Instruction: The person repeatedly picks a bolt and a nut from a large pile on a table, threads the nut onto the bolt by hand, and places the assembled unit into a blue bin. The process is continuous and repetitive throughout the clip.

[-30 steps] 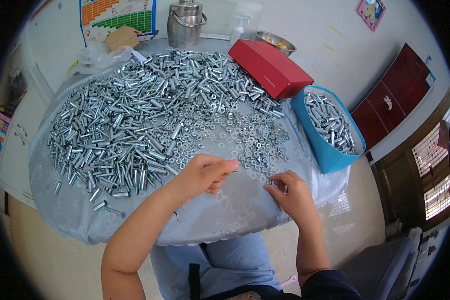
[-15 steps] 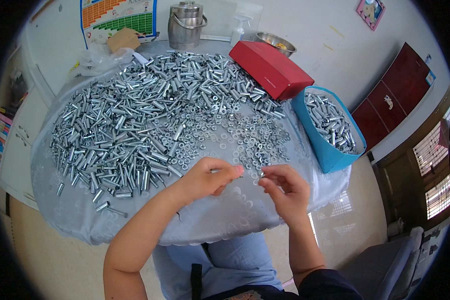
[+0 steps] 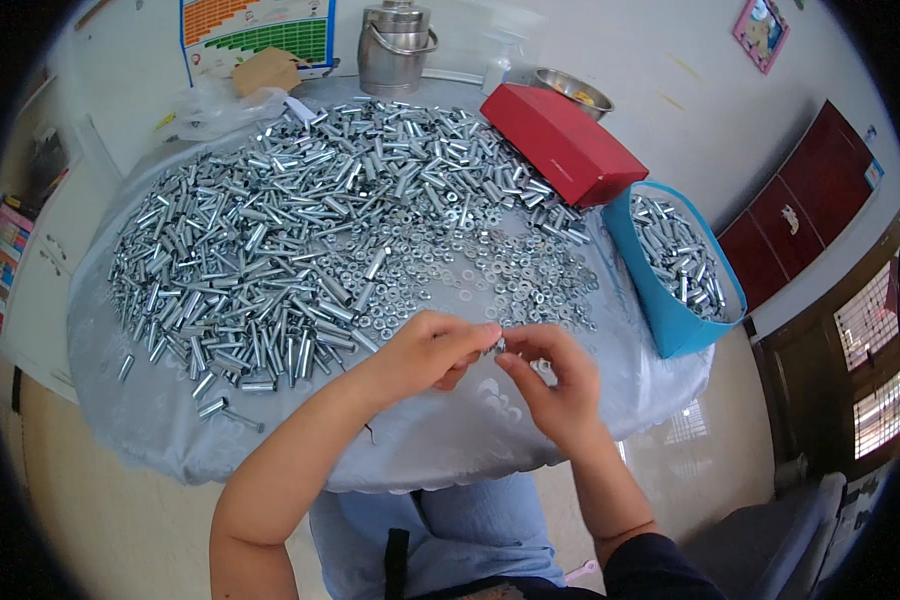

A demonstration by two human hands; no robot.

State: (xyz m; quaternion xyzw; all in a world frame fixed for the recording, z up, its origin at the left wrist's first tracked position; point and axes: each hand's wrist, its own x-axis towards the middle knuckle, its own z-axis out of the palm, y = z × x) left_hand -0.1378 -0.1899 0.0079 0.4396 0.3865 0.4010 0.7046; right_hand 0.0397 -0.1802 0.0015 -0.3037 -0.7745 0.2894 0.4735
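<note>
Between both hands, small bolt, axis unclear.

**Colours and Patterns on the Work Surface**

The tablecloth is pale grey-blue with a faint woven floral pattern. The sleeves and washers are bright silver metal. The box is solid red. The bin is plain sky blue. The can is dull steel grey. The wall chart shows orange and green blocks. The cabinet is dark red-brown.
</note>
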